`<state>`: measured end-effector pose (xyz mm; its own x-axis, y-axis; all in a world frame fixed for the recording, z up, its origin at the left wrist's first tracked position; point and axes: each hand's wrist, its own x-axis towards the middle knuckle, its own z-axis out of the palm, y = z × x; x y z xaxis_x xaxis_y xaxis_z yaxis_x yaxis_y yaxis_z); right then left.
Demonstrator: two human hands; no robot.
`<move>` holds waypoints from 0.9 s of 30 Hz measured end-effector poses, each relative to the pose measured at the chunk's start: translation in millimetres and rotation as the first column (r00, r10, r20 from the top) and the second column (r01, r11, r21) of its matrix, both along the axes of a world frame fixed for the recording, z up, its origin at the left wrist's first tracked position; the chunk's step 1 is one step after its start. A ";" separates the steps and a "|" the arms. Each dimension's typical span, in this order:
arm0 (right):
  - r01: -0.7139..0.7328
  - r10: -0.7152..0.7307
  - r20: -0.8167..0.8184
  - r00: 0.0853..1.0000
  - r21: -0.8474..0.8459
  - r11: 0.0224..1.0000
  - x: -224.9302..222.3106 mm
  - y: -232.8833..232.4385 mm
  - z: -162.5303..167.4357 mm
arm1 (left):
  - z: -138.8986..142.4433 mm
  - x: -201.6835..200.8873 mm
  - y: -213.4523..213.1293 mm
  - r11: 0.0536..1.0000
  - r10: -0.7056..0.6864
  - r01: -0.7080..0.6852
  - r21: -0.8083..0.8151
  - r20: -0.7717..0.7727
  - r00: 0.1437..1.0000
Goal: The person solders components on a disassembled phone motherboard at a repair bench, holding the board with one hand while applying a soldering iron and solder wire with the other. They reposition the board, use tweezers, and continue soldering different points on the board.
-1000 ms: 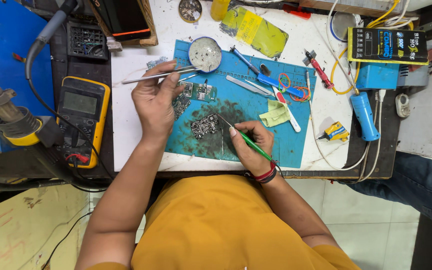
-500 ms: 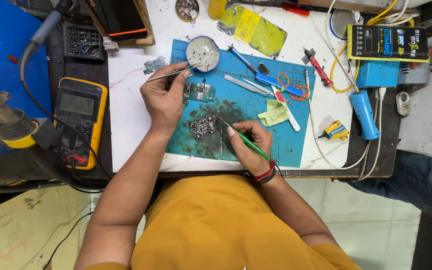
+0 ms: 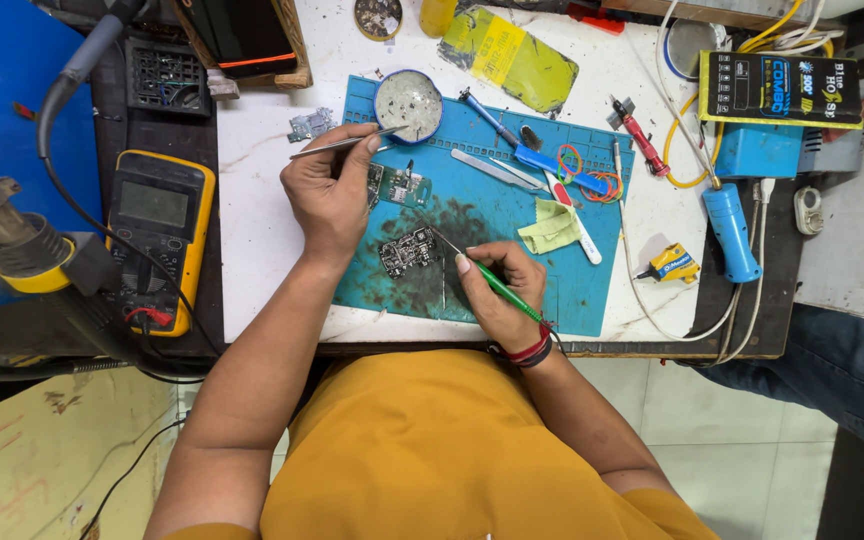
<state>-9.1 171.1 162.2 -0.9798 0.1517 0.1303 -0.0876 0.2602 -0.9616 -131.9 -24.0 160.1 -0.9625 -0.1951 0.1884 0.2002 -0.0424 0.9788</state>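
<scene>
Between my right-hand fingers [image 3: 472,268] I pinched a thin green-handled probe [image 3: 497,287], its metal tip resting on the small dark circuit board [image 3: 408,250] that lay on the stained blue silicone work mat [image 3: 592,290]. My right hand [image 3: 497,290] rested on the mat just beside that board, a red and black band at the wrist. My left hand [image 3: 332,195] sat at the mat's left edge, its fingers closed around slim silver tweezers [image 3: 347,144], whose points reached to the round blue tin of grey paste [image 3: 408,104] at the mat's upper corner. A second small green board [image 3: 400,186] lay just beside my left hand. Further out on the mat lay a blue-handled tool [image 3: 522,152] and a folded yellow cloth [image 3: 550,227]. Off the mat, a yellow multimeter [image 3: 157,235] rested on the dark side of the counter [image 3: 257,270], well apart from both hands.
</scene>
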 end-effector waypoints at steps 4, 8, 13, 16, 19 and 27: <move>0.010 -0.010 -0.006 1.000 -0.012 1.000 -0.1 -0.1 -0.3 | 2.0 1.8 -0.8 1.000 0.006 -0.006 0.009 -0.028 1.000; 0.019 -0.020 -0.026 0.999 -0.032 0.999 -0.3 0.1 3.0 | 8.6 8.4 -4.1 0.999 0.021 -0.025 -0.027 -0.141 0.990; 0.064 -0.065 -0.077 0.995 -0.015 0.998 -0.7 -1.2 4.9 | 15.6 40.2 -7.7 0.983 -0.019 0.003 -0.186 -0.084 0.996; 0.064 -0.064 -0.041 0.997 -0.007 0.998 -1.3 0.0 3.8 | 16.2 62.8 -8.5 0.971 -0.092 0.080 -0.227 -0.041 0.995; 0.040 -0.039 0.007 0.999 -0.019 0.999 -0.5 2.3 2.9 | 14.5 76.9 -8.2 0.964 -0.127 0.125 -0.234 0.009 0.992; -0.003 0.002 0.016 1.000 0.025 1.000 -3.2 2.0 0.1 | 12.6 74.4 -8.8 0.914 -0.161 0.158 -0.373 0.024 0.987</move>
<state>-12.3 173.1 162.2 -0.9821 0.1460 0.1189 -0.0735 0.2844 -0.9559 -57.5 -32.8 172.8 -0.9733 0.0463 0.2248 0.2284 0.2934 0.9283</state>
